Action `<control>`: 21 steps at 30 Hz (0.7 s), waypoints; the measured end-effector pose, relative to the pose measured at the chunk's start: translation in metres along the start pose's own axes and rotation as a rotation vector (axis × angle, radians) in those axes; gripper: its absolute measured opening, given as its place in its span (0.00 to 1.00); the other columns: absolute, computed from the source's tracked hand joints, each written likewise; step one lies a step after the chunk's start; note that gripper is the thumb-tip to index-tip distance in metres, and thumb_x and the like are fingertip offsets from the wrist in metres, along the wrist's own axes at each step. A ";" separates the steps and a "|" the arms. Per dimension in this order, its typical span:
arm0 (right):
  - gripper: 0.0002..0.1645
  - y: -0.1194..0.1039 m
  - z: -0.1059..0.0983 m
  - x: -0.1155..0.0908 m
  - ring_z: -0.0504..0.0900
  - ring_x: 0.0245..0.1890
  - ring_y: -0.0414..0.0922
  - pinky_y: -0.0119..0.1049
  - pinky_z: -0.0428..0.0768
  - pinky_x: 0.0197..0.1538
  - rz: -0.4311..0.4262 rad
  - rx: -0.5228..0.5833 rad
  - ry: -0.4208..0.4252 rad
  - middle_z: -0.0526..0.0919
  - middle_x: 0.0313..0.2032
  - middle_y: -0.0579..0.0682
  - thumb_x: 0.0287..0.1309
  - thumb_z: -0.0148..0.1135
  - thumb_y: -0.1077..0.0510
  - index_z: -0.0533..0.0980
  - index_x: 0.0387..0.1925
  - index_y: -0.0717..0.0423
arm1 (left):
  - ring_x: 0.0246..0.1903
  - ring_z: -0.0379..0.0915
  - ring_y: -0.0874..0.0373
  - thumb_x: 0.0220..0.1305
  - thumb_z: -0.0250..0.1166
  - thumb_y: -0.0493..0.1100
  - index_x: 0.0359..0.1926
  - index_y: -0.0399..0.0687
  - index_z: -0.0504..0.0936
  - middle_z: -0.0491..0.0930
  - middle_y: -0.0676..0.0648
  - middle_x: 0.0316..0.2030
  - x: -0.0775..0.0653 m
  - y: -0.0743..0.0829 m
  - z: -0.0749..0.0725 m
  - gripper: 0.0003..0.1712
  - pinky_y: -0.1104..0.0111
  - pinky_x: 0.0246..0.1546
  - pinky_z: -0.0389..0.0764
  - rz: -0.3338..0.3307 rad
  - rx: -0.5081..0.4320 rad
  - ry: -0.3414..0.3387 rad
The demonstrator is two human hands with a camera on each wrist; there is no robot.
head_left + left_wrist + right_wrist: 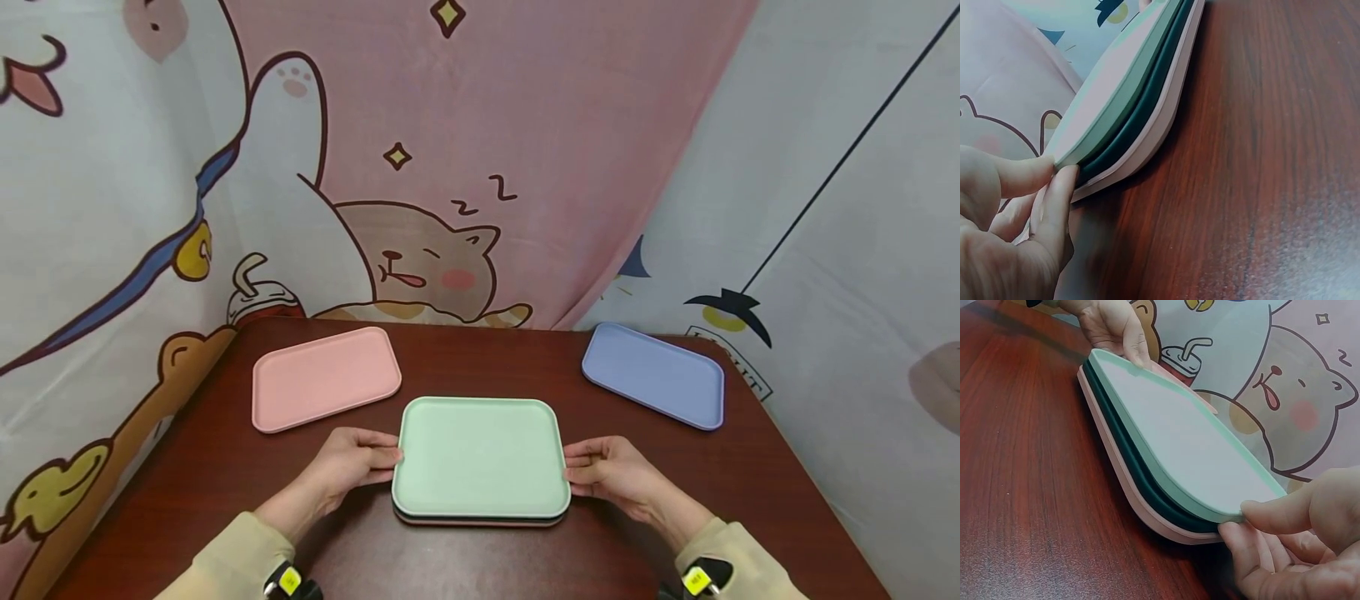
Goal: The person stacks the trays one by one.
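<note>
A light green tray (480,458) lies on top of a stack in the middle of the table. Under it come a dark green tray (1179,517) and a pale pink tray (1172,534). My left hand (348,467) pinches the light green tray's left rim, thumb on top and fingers below. On the opposite side, my right hand (618,475) pinches the right rim the same way. Both wrist views show the three stacked edges close together; whether the light green tray is lifted off the dark one, I cannot tell.
On the brown table (487,358), a pink tray (326,379) lies at the back left, slightly turned. A blue tray (652,375) lies angled at the back right. Patterned cloth (555,167) hangs along the table's back and sides.
</note>
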State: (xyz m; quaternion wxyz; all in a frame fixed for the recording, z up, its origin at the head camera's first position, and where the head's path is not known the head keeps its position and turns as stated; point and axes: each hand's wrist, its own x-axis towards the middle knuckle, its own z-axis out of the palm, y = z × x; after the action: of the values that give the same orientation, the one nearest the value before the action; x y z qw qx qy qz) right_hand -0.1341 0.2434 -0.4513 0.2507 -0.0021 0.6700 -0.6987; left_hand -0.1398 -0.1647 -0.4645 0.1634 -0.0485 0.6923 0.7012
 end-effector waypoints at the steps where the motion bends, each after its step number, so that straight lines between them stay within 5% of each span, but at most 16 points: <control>1: 0.24 0.000 0.000 0.000 0.88 0.41 0.45 0.39 0.89 0.46 -0.001 0.000 0.002 0.87 0.43 0.58 0.66 0.64 0.75 0.70 0.60 0.84 | 0.37 0.86 0.54 0.65 0.70 0.26 0.55 0.17 0.79 0.87 0.40 0.38 0.000 0.000 0.000 0.19 0.60 0.42 0.91 -0.002 0.005 0.011; 21: 0.24 0.005 0.002 -0.003 0.87 0.40 0.45 0.40 0.90 0.45 0.003 -0.027 0.028 0.86 0.42 0.58 0.66 0.65 0.74 0.71 0.59 0.83 | 0.36 0.87 0.52 0.62 0.75 0.28 0.48 0.23 0.85 0.87 0.40 0.36 -0.003 0.002 0.005 0.15 0.59 0.38 0.91 -0.017 0.097 0.120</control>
State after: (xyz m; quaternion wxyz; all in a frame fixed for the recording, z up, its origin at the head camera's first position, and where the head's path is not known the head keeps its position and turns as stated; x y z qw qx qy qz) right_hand -0.1293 0.2423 -0.4546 0.2421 0.0054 0.6830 -0.6891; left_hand -0.1362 -0.1600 -0.4619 0.1296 -0.0881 0.7337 0.6612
